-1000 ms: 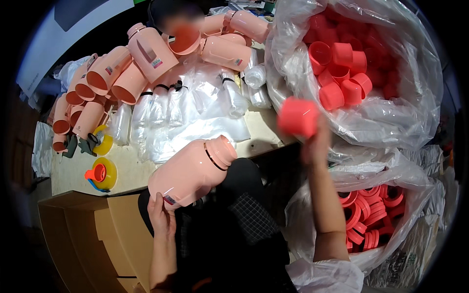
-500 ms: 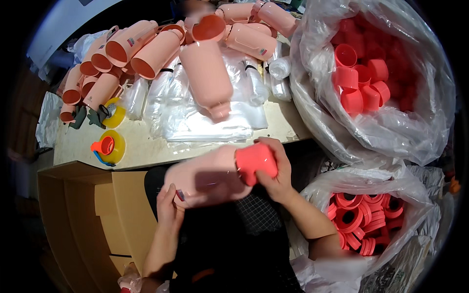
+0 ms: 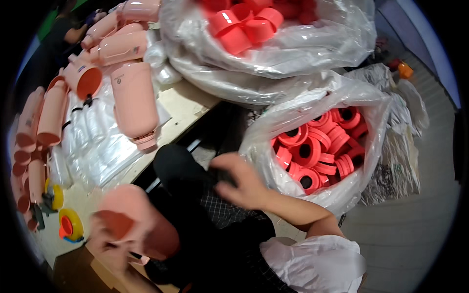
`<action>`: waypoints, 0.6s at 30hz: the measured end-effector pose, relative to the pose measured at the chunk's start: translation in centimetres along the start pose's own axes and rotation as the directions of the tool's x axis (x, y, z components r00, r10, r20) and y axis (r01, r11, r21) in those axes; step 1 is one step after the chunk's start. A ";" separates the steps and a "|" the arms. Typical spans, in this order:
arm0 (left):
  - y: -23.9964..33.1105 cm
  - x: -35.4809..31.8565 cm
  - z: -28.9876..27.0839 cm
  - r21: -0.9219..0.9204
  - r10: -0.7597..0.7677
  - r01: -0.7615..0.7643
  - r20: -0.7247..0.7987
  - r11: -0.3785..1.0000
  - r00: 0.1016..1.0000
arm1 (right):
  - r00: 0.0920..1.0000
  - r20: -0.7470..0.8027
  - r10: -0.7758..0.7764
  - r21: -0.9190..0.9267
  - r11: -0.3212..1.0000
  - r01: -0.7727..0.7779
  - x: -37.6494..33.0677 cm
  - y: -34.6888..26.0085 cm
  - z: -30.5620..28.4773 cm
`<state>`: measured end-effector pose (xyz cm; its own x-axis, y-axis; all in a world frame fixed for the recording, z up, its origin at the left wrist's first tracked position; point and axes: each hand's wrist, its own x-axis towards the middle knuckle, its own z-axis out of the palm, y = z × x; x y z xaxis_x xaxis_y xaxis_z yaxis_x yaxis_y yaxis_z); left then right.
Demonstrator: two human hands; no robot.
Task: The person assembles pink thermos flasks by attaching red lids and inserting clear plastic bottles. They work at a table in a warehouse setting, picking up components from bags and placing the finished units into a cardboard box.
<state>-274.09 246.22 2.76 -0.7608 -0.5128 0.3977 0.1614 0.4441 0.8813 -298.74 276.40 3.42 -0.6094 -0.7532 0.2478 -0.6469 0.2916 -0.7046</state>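
My left hand is closed around a pink flask body, held low over my lap at the lower left. A darker, shadowed patch shows on the flask near my fingers, and motion blurs its outline. No red cap can be made out on it. My right hand is apart from the flask, above my knee, with its fingers spread and bent and nothing visible in them. Another pink flask body lies on clear plastic bags on the table, its neck towards me.
At the right stands a plastic sack of red ring-shaped lids. Behind it, a larger sack holds red cups. More pink flask bodies lie along the table, with yellow tape at its near left.
My view has swung to the right. My right hand has let go of the red cup on the flask. My left hand has tilted the flask and carried it left.
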 end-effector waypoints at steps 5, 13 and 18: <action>2.6 0.6 10.6 0.246 -0.172 0.099 0.295 0.964 0.940 | 0.683 -0.676 0.276 -0.468 0.556 -0.687 -10.8 13.4 -13.8; -6.1 -8.1 6.5 -0.018 -0.383 0.389 0.130 0.921 0.914 | 0.627 -0.590 0.509 -0.676 0.113 -0.728 -10.4 20.4 -16.9; -2.6 -6.5 7.7 -0.076 -0.673 0.686 0.141 0.724 0.726 | 0.585 -0.629 0.512 -0.155 0.655 -0.740 -14.9 13.8 -18.0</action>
<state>-274.46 254.04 -4.10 -0.7495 -0.5680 -0.3401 -0.3567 -0.0862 0.9302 -306.82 302.28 1.96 -0.9760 0.0797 0.2025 -0.0438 0.8395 -0.5416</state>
